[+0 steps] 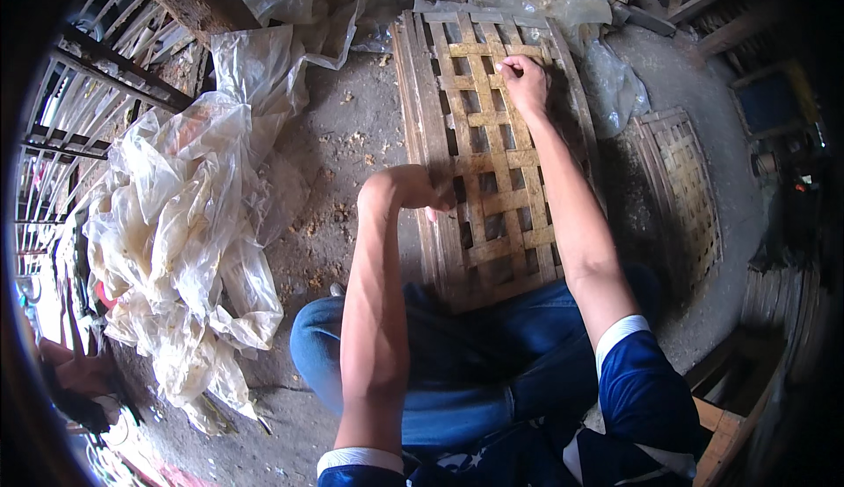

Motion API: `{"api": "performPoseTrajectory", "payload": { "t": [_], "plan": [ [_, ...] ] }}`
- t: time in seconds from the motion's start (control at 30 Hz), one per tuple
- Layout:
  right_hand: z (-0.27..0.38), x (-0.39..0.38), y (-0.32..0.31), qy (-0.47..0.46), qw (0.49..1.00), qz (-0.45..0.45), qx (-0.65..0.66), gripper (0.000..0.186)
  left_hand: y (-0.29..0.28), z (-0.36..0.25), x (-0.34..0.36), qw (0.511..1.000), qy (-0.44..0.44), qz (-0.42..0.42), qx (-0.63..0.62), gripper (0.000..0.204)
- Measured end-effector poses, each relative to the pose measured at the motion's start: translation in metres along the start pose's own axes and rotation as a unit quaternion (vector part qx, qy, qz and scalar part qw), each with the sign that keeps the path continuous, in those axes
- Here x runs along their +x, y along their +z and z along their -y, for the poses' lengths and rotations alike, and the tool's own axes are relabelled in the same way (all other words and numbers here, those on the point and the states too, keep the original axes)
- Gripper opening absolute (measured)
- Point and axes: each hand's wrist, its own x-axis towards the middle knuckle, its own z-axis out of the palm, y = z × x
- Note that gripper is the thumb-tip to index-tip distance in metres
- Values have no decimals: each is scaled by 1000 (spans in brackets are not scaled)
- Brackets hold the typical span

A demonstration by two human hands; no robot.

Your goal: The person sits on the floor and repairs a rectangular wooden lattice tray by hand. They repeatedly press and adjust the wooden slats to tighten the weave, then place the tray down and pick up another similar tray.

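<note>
While I sit with my blue-jeans legs [457, 403] bent, the woven frame [420, 105] lies right in front of me, above the gray floor [338, 162]. Its flat tan strips [489, 161] already cross from top to bottom, with dark holes in between, so I think that part is made. I can't tell what is left, because I see no bare patch without strips. My right arm reaches long and nearly straight, and my right hand [526, 84] is curled into a loose fist over the upper right part (maybe something tiny is pinched in it, I can't tell). My left arm comes up, then bends sharply at the wrist. My left hand [424, 190] is by the left edge, its fingers too hidden to say if they grip.
</note>
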Motion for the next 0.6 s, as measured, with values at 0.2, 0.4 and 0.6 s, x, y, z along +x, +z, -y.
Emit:
{"api": "performPoseTrajectory", "payload": {
  "t": [0.2, 0.4, 0.6],
  "plan": [
    [4, 17, -7, 28, 995, 91, -4, 19, -1, -1, 4, 999, 5, 0, -40, 26],
    [13, 22, -12, 96, 981, 169, -25, 22, -1, 0, 3, 1000, 16, 7, 5, 33],
    [10, 16, -8, 24, 978, 164, -128, 25, -5, -9, -10, 1000, 6, -15, 6, 35]
  ]
}}
